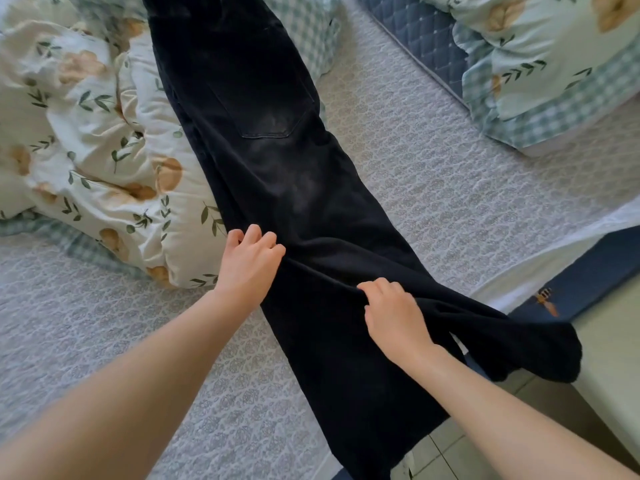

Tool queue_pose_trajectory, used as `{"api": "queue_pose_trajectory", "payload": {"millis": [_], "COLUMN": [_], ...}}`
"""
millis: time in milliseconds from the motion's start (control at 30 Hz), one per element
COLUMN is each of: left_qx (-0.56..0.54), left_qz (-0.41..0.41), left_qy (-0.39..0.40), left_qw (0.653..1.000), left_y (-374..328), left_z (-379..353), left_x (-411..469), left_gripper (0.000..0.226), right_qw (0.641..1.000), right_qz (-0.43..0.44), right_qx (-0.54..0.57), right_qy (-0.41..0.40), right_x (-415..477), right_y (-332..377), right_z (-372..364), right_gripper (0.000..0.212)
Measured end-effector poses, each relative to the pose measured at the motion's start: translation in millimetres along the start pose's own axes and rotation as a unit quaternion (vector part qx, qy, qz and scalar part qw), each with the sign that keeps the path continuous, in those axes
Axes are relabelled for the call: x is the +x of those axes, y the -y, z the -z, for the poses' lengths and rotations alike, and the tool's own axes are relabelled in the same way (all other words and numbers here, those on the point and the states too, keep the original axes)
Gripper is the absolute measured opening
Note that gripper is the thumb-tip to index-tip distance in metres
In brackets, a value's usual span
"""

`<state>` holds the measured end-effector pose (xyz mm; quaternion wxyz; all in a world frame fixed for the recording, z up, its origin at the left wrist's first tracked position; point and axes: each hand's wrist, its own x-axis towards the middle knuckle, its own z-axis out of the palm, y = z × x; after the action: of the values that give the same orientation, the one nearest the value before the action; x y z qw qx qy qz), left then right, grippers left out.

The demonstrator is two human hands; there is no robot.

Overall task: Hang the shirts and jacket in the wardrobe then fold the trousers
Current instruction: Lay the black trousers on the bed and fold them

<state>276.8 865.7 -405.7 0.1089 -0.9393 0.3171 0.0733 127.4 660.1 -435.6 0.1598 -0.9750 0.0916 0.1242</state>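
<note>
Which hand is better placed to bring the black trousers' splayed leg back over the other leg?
Right, probably. The right hand pinches the long black trousers beside the leg splaying toward the corner of the grey quilted bed; the left hand grips their far left edge.

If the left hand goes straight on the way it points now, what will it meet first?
The black trousers, which it grips at their edge; the left hand would slide up the cloth, probably toward the back pocket.
</note>
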Motion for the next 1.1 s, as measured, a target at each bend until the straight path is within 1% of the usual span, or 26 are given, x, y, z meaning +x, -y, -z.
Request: {"api": "queue_pose_trajectory", "payload": {"millis": [100, 233, 300, 367, 500, 633, 667, 733, 800, 833, 867, 967, 1033, 1100], "left_qx": [0.025, 0.050, 0.058, 0.068, 0.085, 0.112, 0.111, 0.097, 0.111, 0.132, 0.152, 0.181, 0.182, 0.170], "left_qz": [0.004, -0.014, -0.029, -0.036, -0.040, -0.047, -0.068, -0.130, -0.183, -0.199, -0.208, -0.222, -0.230, -0.237], "left_qy": [-0.002, 0.009, 0.011, 0.012, 0.015, -0.008, -0.019, -0.022, 0.017, 0.038, 0.055, 0.074, 0.077, 0.067], "left_qw": [1.000, 0.999, 0.998, 0.997, 0.995, 0.993, 0.991, 0.986, 0.977, 0.970, 0.965, 0.955, 0.953, 0.954], "left_y": [-0.8, 1.0, 1.8, 2.5, 1.7, -9.9, -15.6, -29.8, -43.9, -49.0, -51.9, -49.5, -44.5, -38.3], "left_z": [6.7, 15.7, 18.9, 21.6, 27.2, 30.4, 28.4, 21.6, 14.1, 10.3, 6.4, -4.2, -8.9, -15.0], "left_x": [7.0, 9.5, 5.5, 0.7, -6.4, -12.7, -13.9, -15.3, -15.5, -15.6, -15.8, -16.4, -17.9, -20.3], "left_gripper": [0.019, 0.021, 0.022, 0.023, 0.019, 0.021, 0.023, 0.035, 0.051, 0.054, 0.053, 0.037, 0.034, 0.033], "right_qw": [0.997, 0.991, 0.991, 0.994, 0.997, 0.998, 0.998, 0.998, 0.997, 0.997, 0.997, 0.997, 0.995, 0.987], "right_qz": [-0.057, -0.105, -0.101, -0.080, -0.059, -0.033, -0.029, -0.025, -0.028, -0.033, -0.038, -0.053, -0.089, -0.147], "right_qx": [-0.052, -0.083, -0.087, -0.080, -0.040, -0.001, 0.008, 0.022, 0.037, 0.048, 0.053, 0.058, 0.032, -0.019], "right_qy": [0.009, 0.017, 0.020, 0.004, -0.024, -0.045, -0.048, -0.055, -0.057, -0.047, -0.028, 0.017, -0.010, -0.056], "right_x": [-8.1, -26.4, -36.9, -46.9, -65.7, -89.1, -96.6, -113.4, -128.6, -135.4, -141.2, -151.8, -151.0, -145.2], "right_y": [-24.5, -54.4, -64.0, -67.3, -61.9, -48.4, -43.7, -33.4, -26.8, -24.8, -23.4, -24.1, -27.2, -33.3], "right_z": [8.2, 18.9, 22.6, 25.8, 31.2, 32.9, 31.0, 22.8, 8.9, 0.5, -7.8, -27.8, -29.5, -28.7], "right_gripper": [0.027, 0.024, 0.022, 0.021, 0.015, 0.008, 0.009, 0.015, 0.020, 0.024, 0.028, 0.041, 0.052, 0.064]}}
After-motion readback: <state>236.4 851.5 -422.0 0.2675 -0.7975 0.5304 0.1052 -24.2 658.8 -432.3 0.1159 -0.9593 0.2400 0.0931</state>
